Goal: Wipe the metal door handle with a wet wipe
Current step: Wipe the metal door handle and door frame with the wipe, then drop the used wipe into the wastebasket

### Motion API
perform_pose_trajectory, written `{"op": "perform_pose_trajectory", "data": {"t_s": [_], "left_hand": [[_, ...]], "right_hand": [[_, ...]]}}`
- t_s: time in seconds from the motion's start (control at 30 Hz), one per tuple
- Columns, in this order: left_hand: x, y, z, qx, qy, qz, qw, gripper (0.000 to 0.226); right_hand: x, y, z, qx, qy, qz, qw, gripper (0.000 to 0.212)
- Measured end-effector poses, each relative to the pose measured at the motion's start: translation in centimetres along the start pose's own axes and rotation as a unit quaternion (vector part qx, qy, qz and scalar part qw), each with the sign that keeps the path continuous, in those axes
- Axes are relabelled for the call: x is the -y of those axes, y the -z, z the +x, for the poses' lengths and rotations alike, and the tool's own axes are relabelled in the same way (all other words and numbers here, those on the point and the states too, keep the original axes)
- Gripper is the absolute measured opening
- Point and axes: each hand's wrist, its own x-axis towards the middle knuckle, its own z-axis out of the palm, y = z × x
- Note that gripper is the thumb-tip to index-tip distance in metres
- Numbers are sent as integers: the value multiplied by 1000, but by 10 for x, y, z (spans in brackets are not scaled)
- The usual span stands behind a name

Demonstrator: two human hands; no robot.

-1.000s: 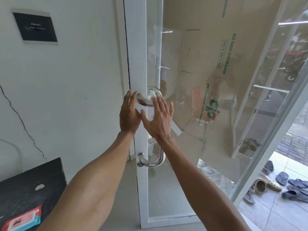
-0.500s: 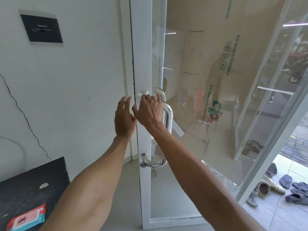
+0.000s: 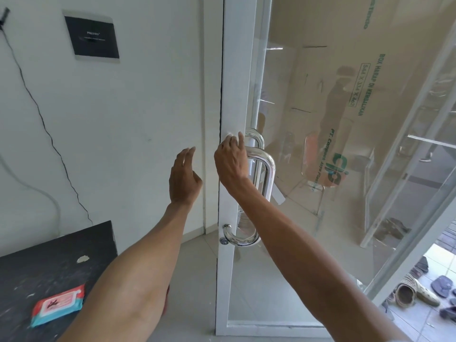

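Observation:
A polished metal D-shaped door handle (image 3: 267, 174) is fixed to the white frame of a glass door (image 3: 234, 95). My right hand (image 3: 230, 161) is curled at the handle's upper end, pressing a white wet wipe (image 3: 228, 137) against the frame where the handle joins it; only a small corner of the wipe shows past my fingertips. My left hand (image 3: 183, 176) hovers left of the door edge, fingers loosely apart, holding nothing and touching nothing.
A black table (image 3: 49, 267) stands at the lower left with a red and blue wet wipe pack (image 3: 58, 304) on it. A dark plaque (image 3: 92, 37) and a thin cable (image 3: 47, 129) are on the white wall. Sandals (image 3: 419, 290) lie outside at the lower right.
My right hand closed on the wipe and slid left from the handle's top curve onto the frame. My left hand drew away from the door to the left. The view shifted left.

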Motion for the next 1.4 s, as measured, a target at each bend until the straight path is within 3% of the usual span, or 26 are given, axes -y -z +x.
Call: {"op": "perform_pose_trajectory", "data": {"t_s": [0.1, 0.2, 0.27, 0.4, 0.6, 0.83, 1.13, 1.4], "left_hand": [[10, 7, 0, 6, -1, 9, 1000, 69], [24, 13, 2, 15, -4, 8, 1000, 70], [35, 18, 2, 17, 4, 5, 1000, 67], [68, 27, -1, 48, 63, 11, 997, 64], [115, 25, -7, 141, 164, 6, 976, 67], [180, 11, -14, 172, 264, -31, 949, 60], [260, -33, -47, 153, 349, -40, 923, 42], [346, -118, -137, 148, 373, -19, 916, 39]], "right_hand": [[10, -2, -3, -13, 58, 29, 998, 19], [31, -14, -9, 4, 79, 158, 984, 19], [51, -19, -10, 26, 36, 288, 957, 21], [91, -28, 0, 105, -55, 488, 865, 27], [142, -56, 18, 148, -107, 592, 785, 36], [202, -106, 31, 215, -99, 657, 715, 43], [277, -200, 33, 300, -49, 645, 701, 26], [343, -316, -21, 315, 2, 590, 743, 15]]}}
